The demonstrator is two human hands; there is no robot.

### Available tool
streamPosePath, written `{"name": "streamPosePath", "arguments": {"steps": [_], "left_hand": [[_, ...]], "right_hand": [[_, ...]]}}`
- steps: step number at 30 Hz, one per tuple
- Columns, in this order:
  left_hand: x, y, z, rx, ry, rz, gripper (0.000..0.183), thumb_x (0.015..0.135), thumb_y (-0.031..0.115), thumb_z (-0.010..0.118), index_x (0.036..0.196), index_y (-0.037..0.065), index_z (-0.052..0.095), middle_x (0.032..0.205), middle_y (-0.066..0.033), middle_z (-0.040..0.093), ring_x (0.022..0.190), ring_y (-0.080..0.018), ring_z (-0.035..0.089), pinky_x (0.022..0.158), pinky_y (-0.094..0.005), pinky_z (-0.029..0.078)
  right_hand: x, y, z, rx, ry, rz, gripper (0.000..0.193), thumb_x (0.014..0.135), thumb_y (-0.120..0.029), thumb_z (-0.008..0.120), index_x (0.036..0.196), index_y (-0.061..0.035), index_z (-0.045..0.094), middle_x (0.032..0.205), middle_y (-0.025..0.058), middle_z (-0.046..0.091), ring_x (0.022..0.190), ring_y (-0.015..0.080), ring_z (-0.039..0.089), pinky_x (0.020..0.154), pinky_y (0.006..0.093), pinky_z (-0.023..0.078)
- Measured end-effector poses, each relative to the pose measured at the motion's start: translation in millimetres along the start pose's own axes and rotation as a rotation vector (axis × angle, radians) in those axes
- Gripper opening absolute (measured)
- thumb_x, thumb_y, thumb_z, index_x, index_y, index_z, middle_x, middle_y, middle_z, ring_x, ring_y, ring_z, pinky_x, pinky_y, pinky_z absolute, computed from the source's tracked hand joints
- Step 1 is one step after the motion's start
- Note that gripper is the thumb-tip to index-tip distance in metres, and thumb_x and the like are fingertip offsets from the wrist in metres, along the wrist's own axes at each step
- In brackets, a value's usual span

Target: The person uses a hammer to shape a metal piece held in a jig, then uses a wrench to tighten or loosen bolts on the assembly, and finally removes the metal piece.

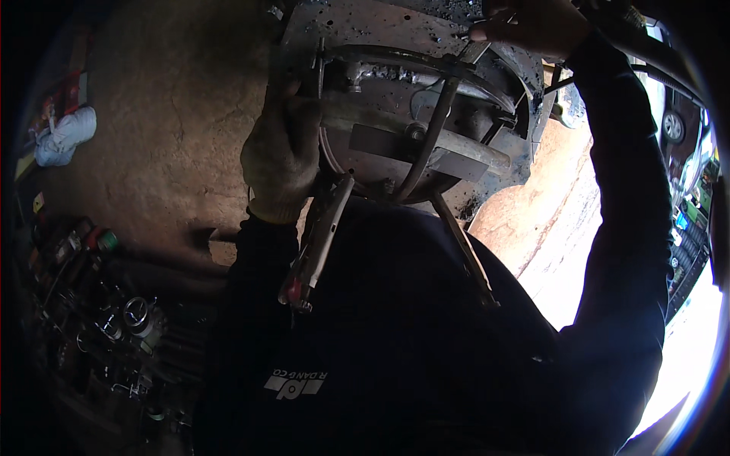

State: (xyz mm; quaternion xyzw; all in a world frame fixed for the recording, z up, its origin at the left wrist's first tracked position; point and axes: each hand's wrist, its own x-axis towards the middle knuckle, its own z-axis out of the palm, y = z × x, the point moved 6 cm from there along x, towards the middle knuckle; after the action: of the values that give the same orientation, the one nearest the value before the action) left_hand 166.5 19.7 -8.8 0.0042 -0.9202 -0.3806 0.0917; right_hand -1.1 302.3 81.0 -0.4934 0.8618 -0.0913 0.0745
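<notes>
My left hand (281,156), in a worn work glove, grips the left edge of a round metal frame (414,125) that rests on a spattered steel worktable (357,19). Locking pliers (315,247) are clamped to the frame's lower left and hang down toward my dark shirt. My right hand (525,23) is raised at the top of the view, its fingers closed on a thin rod-like tool (465,34) whose tip touches the frame's curved upper bar. A cable (654,72) runs off past my right sleeve.
Bare concrete floor (175,114) lies to the left, with a white cloth bundle (65,137) at its far edge. A cluttered heap of metal parts and tools (114,311) fills the lower left. Bright sunlit ground and a parked vehicle (673,121) show at the right.
</notes>
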Motion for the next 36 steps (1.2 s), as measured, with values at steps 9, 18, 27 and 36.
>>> {"name": "streamPosePath", "arguments": {"steps": [9, 18, 27, 36], "left_hand": [[-4, -3, 4, -0.142, 0.031, -0.009, 0.034, 0.095, 0.025, 0.068, 0.122, 0.005, 0.064, 0.08, -0.0069, 0.071, 0.071, -0.0226, 0.073, 0.064, -0.033, 0.059], [-1, 2, 2, -0.098, 0.013, -0.034, 0.034, 0.093, 0.027, 0.071, 0.12, 0.006, 0.066, 0.084, -0.0101, 0.073, 0.075, -0.0253, 0.074, 0.068, -0.0356, 0.06], [2, 22, -8, 0.059, 0.045, 0.118, 0.041, 0.099, 0.036, 0.063, 0.123, 0.003, 0.065, 0.1, -0.0149, 0.073, 0.084, -0.0325, 0.073, 0.07, -0.0383, 0.058], [-2, 42, 2, 0.246, -0.007, 0.313, 0.043, 0.098, 0.028, 0.062, 0.132, 0.002, 0.057, 0.108, -0.0216, 0.068, 0.081, -0.0373, 0.07, 0.07, -0.0435, 0.057]], "right_hand": [[34, -16, 5, 0.016, -0.075, -0.143, 0.056, 0.08, -0.062, 0.073, 0.06, -0.0099, 0.065, 0.063, 0.0072, 0.055, 0.077, 0.0301, 0.053, 0.071, 0.0456, 0.043], [85, -33, 19, 0.057, -0.148, -0.318, 0.057, 0.082, -0.061, 0.071, 0.064, -0.0064, 0.067, 0.067, 0.0097, 0.061, 0.084, 0.0333, 0.056, 0.076, 0.049, 0.045], [96, -47, 40, 0.038, -0.248, -0.204, 0.049, 0.08, -0.058, 0.073, 0.091, -0.0104, 0.077, 0.098, 0.0131, 0.068, 0.104, 0.0326, 0.06, 0.091, 0.0453, 0.049], [-14, -26, 27, 0.065, -0.038, 0.208, 0.048, 0.084, -0.065, 0.064, 0.086, -0.0187, 0.077, 0.083, 0.0016, 0.069, 0.094, 0.0278, 0.058, 0.082, 0.041, 0.047]]}}
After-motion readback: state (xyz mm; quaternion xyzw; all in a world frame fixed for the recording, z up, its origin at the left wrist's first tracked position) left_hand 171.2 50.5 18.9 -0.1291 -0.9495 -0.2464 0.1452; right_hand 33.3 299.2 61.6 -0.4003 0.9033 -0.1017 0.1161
